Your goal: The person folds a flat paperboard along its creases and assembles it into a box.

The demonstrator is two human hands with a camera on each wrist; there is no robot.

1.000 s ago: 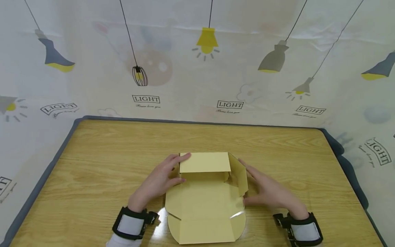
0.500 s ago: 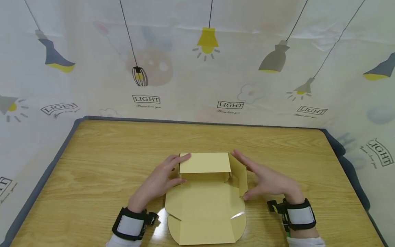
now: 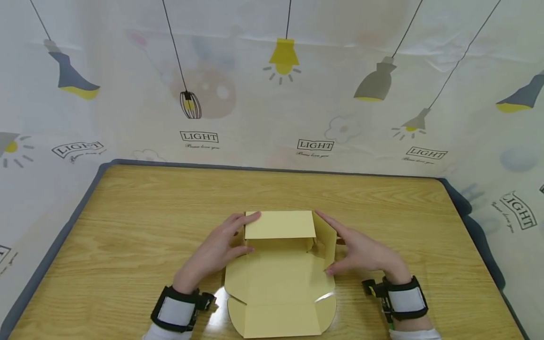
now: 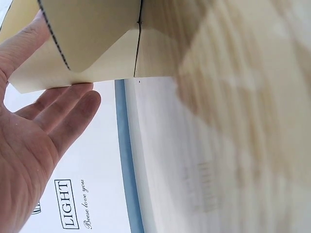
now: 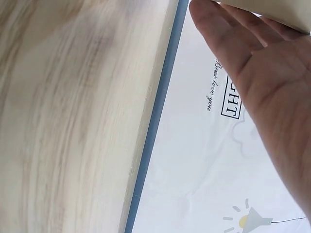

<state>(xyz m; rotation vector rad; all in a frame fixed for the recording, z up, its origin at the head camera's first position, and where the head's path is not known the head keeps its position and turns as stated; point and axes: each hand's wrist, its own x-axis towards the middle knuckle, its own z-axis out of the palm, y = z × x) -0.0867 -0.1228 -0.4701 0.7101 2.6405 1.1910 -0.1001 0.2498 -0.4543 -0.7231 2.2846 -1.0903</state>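
Observation:
A partly folded yellow cardboard box [image 3: 280, 274] lies on the table, its back wall raised with a panel [image 3: 280, 225] folded forward at the top. The front part is flat, with rounded flaps at its corners. My left hand [image 3: 218, 245] holds the raised left side: a fingertip is on the top panel's corner, the thumb lower at the front. In the left wrist view several fingers [image 4: 73, 114] reach along the outside. My right hand [image 3: 365, 250] holds the upright right flap [image 3: 326, 238], with its index finger along the top edge and its thumb at the front edge.
The wood-grain table [image 3: 140, 226] has a grey-blue edge [image 3: 272, 169]. Behind and beside it hangs a white cloth [image 3: 255, 108] printed with lamps. Each wrist wears a black strap with a small camera, such as the left strap [image 3: 176, 309].
My right hand has moved up and left along the right flap, its thumb coming onto the flap's front edge. The left hand keeps its hold on the box, which stays nearly still.

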